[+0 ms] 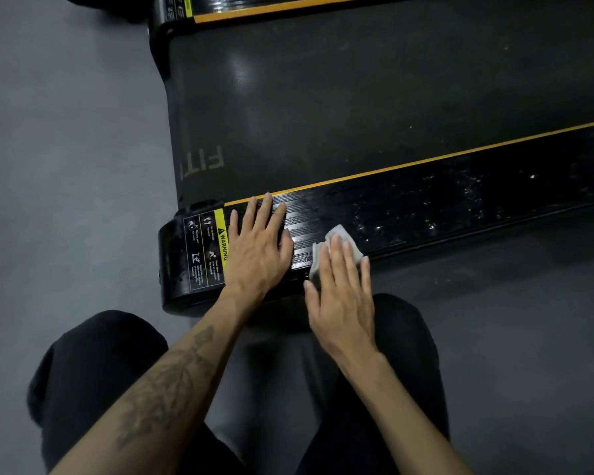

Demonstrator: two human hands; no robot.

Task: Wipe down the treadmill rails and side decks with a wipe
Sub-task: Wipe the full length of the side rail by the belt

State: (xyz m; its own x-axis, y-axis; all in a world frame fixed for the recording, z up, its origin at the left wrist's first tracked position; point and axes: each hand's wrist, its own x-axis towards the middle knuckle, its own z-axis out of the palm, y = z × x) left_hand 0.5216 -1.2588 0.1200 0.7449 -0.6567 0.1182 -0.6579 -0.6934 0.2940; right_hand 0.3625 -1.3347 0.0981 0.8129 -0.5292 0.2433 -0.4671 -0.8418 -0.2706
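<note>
Knees (pixel 93 371) in black trousers frame two bare forearms reaching to a treadmill's near side deck (pixel 426 214). Left hand (pixel 258 248) lies flat, fingers straight and spread, by the deck's end, just beside a yellow warning label (pixel 206 250). Right hand (pixel 340 296) presses a crumpled pale wipe (pixel 340 236) under straight fingers at the deck's outer edge. Beyond, an orange stripe (pixel 426 161) borders the dark belt (pixel 357 97). Grey floor (pixel 66 149) surrounds it.

Both forearms are bare, with no sleeves in sight. The left forearm (pixel 165 382) carries a dark leafy tattoo (pixel 167 385) running along its length. The person wears black trousers (pixel 93 365) covering both knees.
</note>
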